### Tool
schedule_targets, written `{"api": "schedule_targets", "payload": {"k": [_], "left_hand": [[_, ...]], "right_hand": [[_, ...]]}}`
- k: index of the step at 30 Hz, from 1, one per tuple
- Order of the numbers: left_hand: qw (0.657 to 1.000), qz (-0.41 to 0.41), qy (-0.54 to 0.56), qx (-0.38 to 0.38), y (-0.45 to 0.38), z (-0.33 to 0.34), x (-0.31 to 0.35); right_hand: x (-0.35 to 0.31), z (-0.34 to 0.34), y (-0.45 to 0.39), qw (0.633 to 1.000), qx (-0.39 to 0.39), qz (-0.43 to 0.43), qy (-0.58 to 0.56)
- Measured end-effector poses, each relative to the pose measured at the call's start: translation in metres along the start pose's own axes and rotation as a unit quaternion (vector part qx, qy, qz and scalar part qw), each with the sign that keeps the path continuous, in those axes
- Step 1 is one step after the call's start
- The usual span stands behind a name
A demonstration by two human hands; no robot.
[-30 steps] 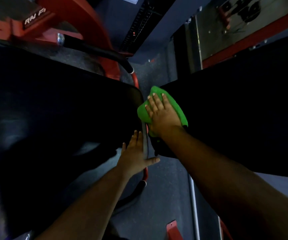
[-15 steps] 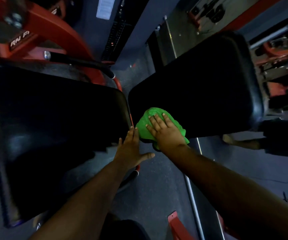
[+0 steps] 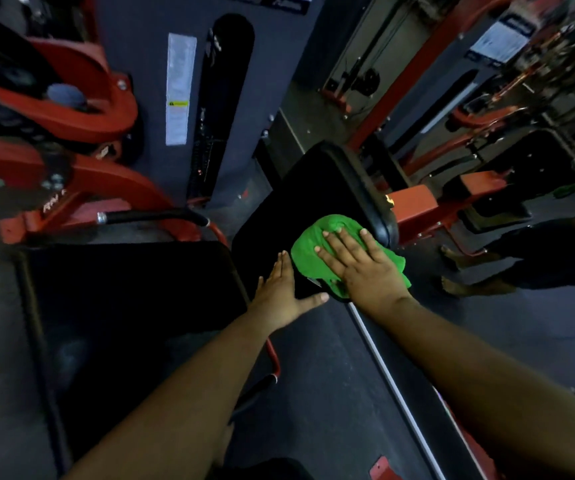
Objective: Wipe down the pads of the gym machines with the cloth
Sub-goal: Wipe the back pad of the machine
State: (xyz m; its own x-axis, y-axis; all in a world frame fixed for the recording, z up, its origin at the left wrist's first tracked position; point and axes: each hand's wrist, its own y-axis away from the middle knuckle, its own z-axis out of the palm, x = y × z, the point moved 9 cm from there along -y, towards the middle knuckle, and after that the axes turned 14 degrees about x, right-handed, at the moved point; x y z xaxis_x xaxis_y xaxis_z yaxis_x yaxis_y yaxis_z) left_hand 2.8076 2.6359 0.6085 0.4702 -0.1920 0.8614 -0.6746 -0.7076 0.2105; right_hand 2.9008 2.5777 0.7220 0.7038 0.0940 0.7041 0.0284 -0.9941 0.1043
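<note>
- Plainly, the green cloth (image 3: 317, 251) is a soft, light rag, bunched into folds; it lies just right of the frame's centre, on the near lower corner of the black pad (image 3: 313, 199), spilling a little over the pad's right edge.
- The right hand (image 3: 358, 268) lies flat on the cloth, fingers straight and slightly spread, pressing it down rather than gripping it.
- A limp rag like this will likely slide and bunch under the palm, so a flat press over its middle looks the best hold; pinching a corner would leave most of it trailing.
- The left hand (image 3: 284, 292) is open, fingers together and thumb out, resting against the near edge of that pad at centre frame; it holds nothing.
- The pad looks smooth, glossy and firmly padded, with rounded edges, so I judge the cloth glides easily and the rolled rim needs a wrapped pass.
- A second, wider black pad (image 3: 123, 292) fills the lower left of the frame, separated from the first by a narrow gap.
- Red machine frames (image 3: 81, 109) stand at upper left and upper right, and a dark rubber floor (image 3: 313, 393) runs between the arms; the room is dim.
</note>
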Motion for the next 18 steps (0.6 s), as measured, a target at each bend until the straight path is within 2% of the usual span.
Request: {"api": "schedule_targets", "payload": {"k": [3,6,8,13,15,16,18], "left_hand": [[0.996,-0.021,0.085,-0.006,-0.001,-0.021,0.036],[0.977,-0.047,0.205,-0.013,-0.001,-0.038,0.059],[0.954,-0.071,0.292,-0.005,0.006,-0.049,0.067],[0.878,-0.188,0.439,0.033,0.031,-0.061,0.045],[0.863,-0.211,0.453,0.078,0.050,-0.075,0.026],[0.862,-0.222,0.446,0.096,0.054,-0.081,0.015],[0.856,-0.235,0.440,0.136,0.068,-0.090,-0.006]], "right_hand": [[0.033,-0.021,0.009,0.997,0.019,0.045,-0.057],[0.043,-0.041,0.005,0.987,-0.010,0.083,-0.139],[0.036,-0.054,0.003,0.976,-0.025,0.105,-0.191],[0.008,-0.076,0.006,0.914,0.065,0.210,-0.340],[-0.019,-0.072,0.005,0.881,0.088,0.212,-0.414],[-0.027,-0.068,0.004,0.846,0.103,0.228,-0.471],[-0.038,-0.059,0.009,0.728,0.146,0.290,-0.604]]}}
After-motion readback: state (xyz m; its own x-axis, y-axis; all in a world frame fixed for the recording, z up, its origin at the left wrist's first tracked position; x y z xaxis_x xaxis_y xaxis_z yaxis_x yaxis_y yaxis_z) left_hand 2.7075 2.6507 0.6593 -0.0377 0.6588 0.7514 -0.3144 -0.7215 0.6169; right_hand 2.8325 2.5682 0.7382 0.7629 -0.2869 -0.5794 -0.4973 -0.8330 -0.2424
